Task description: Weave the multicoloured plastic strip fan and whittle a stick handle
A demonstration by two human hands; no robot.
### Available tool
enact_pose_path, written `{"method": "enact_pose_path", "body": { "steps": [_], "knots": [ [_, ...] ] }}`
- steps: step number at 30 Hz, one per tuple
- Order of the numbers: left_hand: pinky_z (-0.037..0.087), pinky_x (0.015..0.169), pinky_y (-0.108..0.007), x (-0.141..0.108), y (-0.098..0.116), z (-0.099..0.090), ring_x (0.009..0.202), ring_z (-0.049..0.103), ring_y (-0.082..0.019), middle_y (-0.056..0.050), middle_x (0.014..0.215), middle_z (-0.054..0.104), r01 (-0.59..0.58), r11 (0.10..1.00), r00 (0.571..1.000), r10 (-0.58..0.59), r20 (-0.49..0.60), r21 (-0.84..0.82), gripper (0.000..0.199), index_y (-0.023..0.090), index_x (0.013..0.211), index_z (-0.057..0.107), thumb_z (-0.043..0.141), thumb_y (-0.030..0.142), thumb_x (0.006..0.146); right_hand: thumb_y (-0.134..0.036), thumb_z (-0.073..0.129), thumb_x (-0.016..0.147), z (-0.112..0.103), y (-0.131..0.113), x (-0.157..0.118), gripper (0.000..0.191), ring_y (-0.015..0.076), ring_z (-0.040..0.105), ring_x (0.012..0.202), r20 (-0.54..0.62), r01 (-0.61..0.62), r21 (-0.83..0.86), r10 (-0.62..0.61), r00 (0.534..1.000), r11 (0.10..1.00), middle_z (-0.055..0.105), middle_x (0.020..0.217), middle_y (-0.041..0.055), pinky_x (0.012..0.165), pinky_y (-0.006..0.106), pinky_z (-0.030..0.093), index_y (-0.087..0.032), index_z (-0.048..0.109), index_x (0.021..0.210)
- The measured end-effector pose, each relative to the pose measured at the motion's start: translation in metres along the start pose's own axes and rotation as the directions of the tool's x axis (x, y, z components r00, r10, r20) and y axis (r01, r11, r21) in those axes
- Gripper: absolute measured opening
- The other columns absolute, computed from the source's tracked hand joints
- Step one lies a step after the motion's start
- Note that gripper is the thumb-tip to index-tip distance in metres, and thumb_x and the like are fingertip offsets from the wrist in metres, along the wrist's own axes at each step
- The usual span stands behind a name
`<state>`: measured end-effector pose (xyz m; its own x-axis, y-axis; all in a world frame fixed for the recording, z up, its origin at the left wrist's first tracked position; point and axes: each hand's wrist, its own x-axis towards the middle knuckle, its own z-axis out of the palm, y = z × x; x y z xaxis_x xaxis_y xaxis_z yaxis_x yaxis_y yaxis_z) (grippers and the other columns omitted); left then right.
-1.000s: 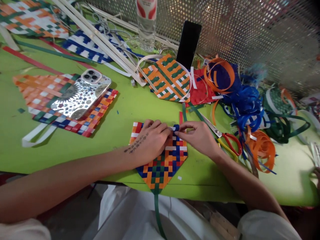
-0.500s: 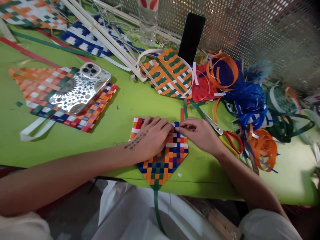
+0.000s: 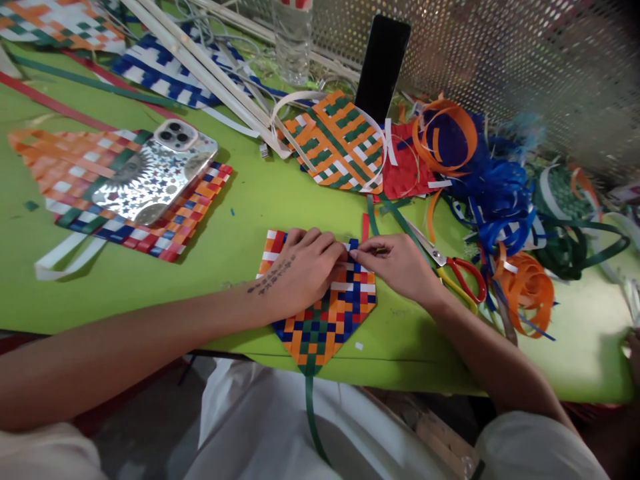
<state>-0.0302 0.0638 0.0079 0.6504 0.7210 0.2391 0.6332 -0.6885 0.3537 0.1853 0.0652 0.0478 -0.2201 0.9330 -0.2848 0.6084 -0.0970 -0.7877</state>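
A woven piece [image 3: 320,333] of orange, blue, green, red and white strips lies at the table's front edge, a green strip hanging from its pointed end. My left hand [image 3: 313,270] rests over its upper left part, fingers bent and closed at the top edge; their tips are hidden. Close beside it, my right hand [image 3: 397,267] pinches at the upper right edge of the weave, thumb and forefinger together. Whatever lies between those fingertips is too small to make out. Just right of my right hand are scissors [image 3: 465,280] with red and yellow handles.
A phone in a star-patterned case [image 3: 160,177] lies on another weave at left. Behind are an orange-green weave [image 3: 345,143], an upright black phone [image 3: 383,67] and a bottle [image 3: 293,47]. Coiled strips [image 3: 525,287] crowd the right. A person's hand [image 3: 634,353] shows at the right edge.
The view has shifted slightly, so the things on the table sit a little higher and further left. Both hands keep nearly the same hold at the weave's top edge.
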Motion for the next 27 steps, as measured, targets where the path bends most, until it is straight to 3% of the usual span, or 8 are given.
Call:
{"method": "enact_pose_path", "body": {
  "steps": [5, 8, 14, 20, 22, 24, 27],
  "knots": [
    [0.038, 0.082, -0.045, 0.0, 0.0, 0.0, 0.101, 0.056, -0.029, -0.01, 0.105, 0.067, 0.017, 0.999, 1.0, -0.016, 0.026, -0.033, 0.014, 0.017, 0.109, 0.064, 0.057, 0.021, 0.098, -0.041, 0.069, 0.09, 0.006, 0.003, 0.0, 0.028, 0.0168, 0.062, 0.072, -0.09, 0.003, 0.035, 0.0, 0.996, 0.999, 0.071, 0.075, 0.0028, 0.064, 0.027, 0.046, -0.017, 0.078, 0.079],
    [0.037, 0.082, -0.045, 0.001, 0.0, 0.001, 0.101, 0.056, -0.029, -0.009, 0.104, 0.067, 0.021, 0.999, 0.999, -0.02, 0.028, -0.043, 0.013, 0.017, 0.107, 0.064, 0.057, 0.023, 0.098, -0.039, 0.068, 0.09, 0.006, 0.003, 0.0, 0.027, 0.0155, 0.06, 0.07, -0.068, -0.001, 0.023, 0.003, 0.998, 1.0, 0.07, 0.074, 0.002, 0.063, 0.027, 0.044, -0.017, 0.077, 0.077],
    [0.037, 0.081, -0.045, 0.0, 0.0, 0.002, 0.098, 0.055, -0.028, -0.008, 0.101, 0.067, 0.011, 1.0, 1.0, -0.011, -0.012, -0.025, 0.011, 0.018, 0.105, 0.064, 0.055, 0.022, 0.101, -0.029, 0.068, 0.09, 0.0, -0.002, -0.002, 0.019, 0.012, 0.053, 0.067, -0.006, 0.098, -0.153, -0.1, 0.995, 0.983, 0.065, 0.073, -0.0004, 0.06, 0.027, 0.038, -0.018, 0.073, 0.076],
    [0.036, 0.08, -0.044, -0.001, 0.0, 0.003, 0.097, 0.055, -0.027, -0.007, 0.101, 0.069, 0.013, 0.999, 1.0, -0.013, -0.008, -0.037, 0.01, 0.018, 0.106, 0.062, 0.058, 0.025, 0.1, -0.024, 0.081, 0.081, -0.005, -0.005, -0.002, 0.019, 0.0106, 0.051, 0.065, -0.12, 0.129, -0.326, -0.177, 0.977, 0.937, 0.061, 0.072, -0.0023, 0.06, 0.025, 0.037, -0.018, 0.064, 0.076],
    [0.036, 0.079, -0.043, -0.001, -0.001, 0.003, 0.096, 0.055, -0.027, -0.007, 0.098, 0.068, 0.0, 1.0, 1.0, 0.0, -0.022, -0.02, 0.01, 0.018, 0.104, 0.062, 0.057, 0.026, 0.102, -0.027, 0.083, 0.083, -0.01, -0.006, -0.005, 0.017, 0.0114, 0.055, 0.068, -0.067, 0.213, -0.366, -0.254, 0.965, 0.906, 0.063, 0.076, -0.0015, 0.062, 0.025, 0.039, -0.018, 0.068, 0.085],
    [0.036, 0.08, -0.044, 0.0, -0.001, 0.003, 0.095, 0.055, -0.027, -0.007, 0.096, 0.068, -0.025, 1.0, 0.999, 0.025, -0.041, 0.009, 0.013, 0.019, 0.104, 0.063, 0.053, 0.028, 0.104, -0.029, 0.076, 0.092, -0.017, -0.004, -0.011, 0.009, 0.0132, 0.062, 0.078, 0.07, 0.344, -0.381, -0.345, 0.936, 0.858, 0.069, 0.088, 0.0013, 0.069, 0.026, 0.044, -0.02, 0.075, 0.096],
    [0.037, 0.082, -0.044, 0.0, -0.002, 0.0, 0.098, 0.055, -0.027, -0.007, 0.101, 0.068, -0.052, 0.998, 0.998, 0.053, -0.024, 0.019, 0.017, 0.019, 0.108, 0.064, 0.051, 0.029, 0.106, -0.024, 0.058, 0.104, -0.022, 0.007, -0.024, 0.022, 0.0148, 0.069, 0.093, 0.241, 0.49, -0.407, -0.426, 0.872, 0.771, 0.073, 0.11, 0.0039, 0.076, 0.026, 0.049, -0.025, 0.077, 0.113]
  ]
}}
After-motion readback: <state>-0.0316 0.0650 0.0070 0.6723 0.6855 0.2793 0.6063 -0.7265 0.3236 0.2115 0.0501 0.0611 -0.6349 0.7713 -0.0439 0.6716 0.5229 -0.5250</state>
